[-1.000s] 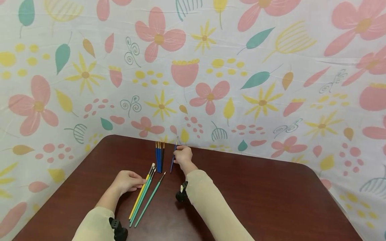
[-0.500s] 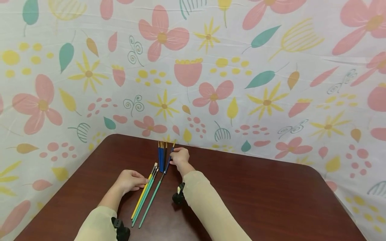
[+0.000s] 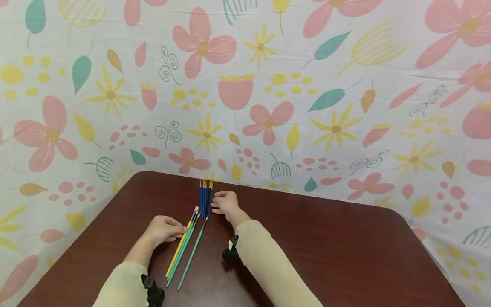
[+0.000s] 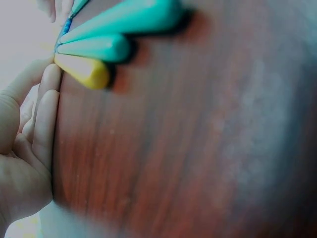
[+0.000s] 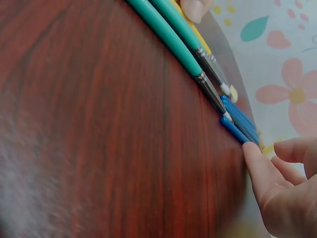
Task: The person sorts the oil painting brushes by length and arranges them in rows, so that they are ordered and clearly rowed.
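Several blue-handled paintbrushes [image 3: 203, 200] lie side by side near the table's far edge, bristles pointing away, with a dark-handled brush among them. My right hand [image 3: 226, 204] is just right of this group, its fingertips against the outermost blue brush [image 5: 234, 130] in the right wrist view. Nearer to me lie a yellow-handled brush [image 3: 177, 256] and two green-handled brushes close beside it. A separate green brush [image 3: 190, 261] slants to their right, its tip right at the blue brushes' ends. The fingertips of my left hand [image 3: 164, 230] touch the yellow brush's side.
The brown wooden table [image 3: 326, 247] has rounded far corners and stretches out to the right of the brushes. Behind it hangs a white cloth [image 3: 291, 102] printed with flowers and leaves. A small black camera [image 3: 230, 250] is worn on each wrist.
The right hand has brought a blue brush leftward, from apart and tilted to lying alongside the other blue ones, and its fingers have loosened. The left hand stays at the yellow brush.
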Demonstrator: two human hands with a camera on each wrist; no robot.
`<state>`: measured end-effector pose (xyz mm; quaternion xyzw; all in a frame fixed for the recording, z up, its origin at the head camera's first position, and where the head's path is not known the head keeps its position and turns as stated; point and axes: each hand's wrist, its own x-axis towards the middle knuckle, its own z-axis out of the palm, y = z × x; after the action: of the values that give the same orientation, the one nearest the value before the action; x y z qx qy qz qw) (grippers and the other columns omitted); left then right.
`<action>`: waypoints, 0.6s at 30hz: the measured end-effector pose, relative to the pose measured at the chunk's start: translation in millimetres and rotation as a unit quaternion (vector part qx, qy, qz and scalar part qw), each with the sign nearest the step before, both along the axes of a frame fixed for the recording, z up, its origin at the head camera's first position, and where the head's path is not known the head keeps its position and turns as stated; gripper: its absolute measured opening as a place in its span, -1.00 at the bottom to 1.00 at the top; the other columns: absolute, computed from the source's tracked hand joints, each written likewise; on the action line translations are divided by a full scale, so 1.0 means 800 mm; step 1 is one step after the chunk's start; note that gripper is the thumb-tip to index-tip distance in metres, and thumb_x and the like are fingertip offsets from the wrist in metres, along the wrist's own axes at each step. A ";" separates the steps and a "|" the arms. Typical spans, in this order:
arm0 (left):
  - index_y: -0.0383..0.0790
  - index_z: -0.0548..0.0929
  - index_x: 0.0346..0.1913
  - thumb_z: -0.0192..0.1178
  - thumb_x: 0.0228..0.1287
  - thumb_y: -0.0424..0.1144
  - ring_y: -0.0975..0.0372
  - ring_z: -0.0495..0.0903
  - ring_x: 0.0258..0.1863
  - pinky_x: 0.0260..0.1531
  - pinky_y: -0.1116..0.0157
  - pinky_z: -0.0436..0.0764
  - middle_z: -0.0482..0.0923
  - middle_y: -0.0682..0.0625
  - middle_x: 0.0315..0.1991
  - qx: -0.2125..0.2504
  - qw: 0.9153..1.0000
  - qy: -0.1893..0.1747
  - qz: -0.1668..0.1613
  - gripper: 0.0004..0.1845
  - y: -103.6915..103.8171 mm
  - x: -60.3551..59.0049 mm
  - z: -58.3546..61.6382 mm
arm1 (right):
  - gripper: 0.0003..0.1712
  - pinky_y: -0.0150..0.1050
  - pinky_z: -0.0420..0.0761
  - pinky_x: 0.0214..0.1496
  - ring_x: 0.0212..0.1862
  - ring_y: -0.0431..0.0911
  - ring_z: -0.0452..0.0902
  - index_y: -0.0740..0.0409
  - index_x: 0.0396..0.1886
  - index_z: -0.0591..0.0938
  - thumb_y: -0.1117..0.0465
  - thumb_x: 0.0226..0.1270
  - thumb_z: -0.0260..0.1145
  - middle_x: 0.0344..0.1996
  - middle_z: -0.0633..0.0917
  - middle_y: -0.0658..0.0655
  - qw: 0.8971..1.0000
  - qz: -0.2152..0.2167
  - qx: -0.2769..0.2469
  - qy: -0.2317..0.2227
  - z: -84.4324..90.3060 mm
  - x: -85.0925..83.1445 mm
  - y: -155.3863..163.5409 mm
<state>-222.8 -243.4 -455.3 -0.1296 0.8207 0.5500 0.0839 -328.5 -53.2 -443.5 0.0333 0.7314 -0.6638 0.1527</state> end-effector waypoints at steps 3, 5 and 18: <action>-0.39 0.63 -0.29 0.38 -0.09 -0.17 0.22 0.62 -0.46 -0.38 0.22 0.62 0.63 -0.06 -0.46 0.002 1.000 -0.001 -0.002 -0.64 -0.002 -0.002 -0.001 | -0.66 -0.22 0.64 -0.33 -0.20 -0.03 0.62 0.25 0.04 0.48 0.34 0.25 0.14 -0.09 0.57 0.24 1.000 0.016 -0.007 -0.004 0.000 0.004 -0.002; -0.38 0.63 -0.29 0.38 -0.10 -0.16 0.22 0.63 -0.46 -0.38 0.23 0.62 0.63 -0.06 -0.45 0.003 1.000 -0.003 -0.002 -0.64 -0.004 -0.004 -0.003 | -0.65 -0.21 0.63 -0.31 -0.19 -0.05 0.61 0.25 0.05 0.48 0.32 0.26 0.13 -0.08 0.57 0.24 1.000 0.029 -0.011 -0.005 -0.002 0.005 -0.002; -0.41 0.58 -0.18 0.31 0.01 -0.08 0.22 0.65 -0.49 -0.45 0.28 0.63 0.65 -0.07 -0.43 0.026 1.000 0.003 0.014 -0.56 -0.014 -0.021 -0.013 | -0.62 -0.15 0.63 -0.30 -0.19 -0.01 0.62 0.29 0.03 0.49 0.24 0.24 0.16 -0.10 0.59 0.23 0.995 0.076 0.052 0.039 -0.009 0.023 0.056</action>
<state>-239.7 -254.6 -466.1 -0.1374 0.8046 0.5725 0.0775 -310.5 -8.4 -450.5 -0.0410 0.7708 -0.6120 0.1722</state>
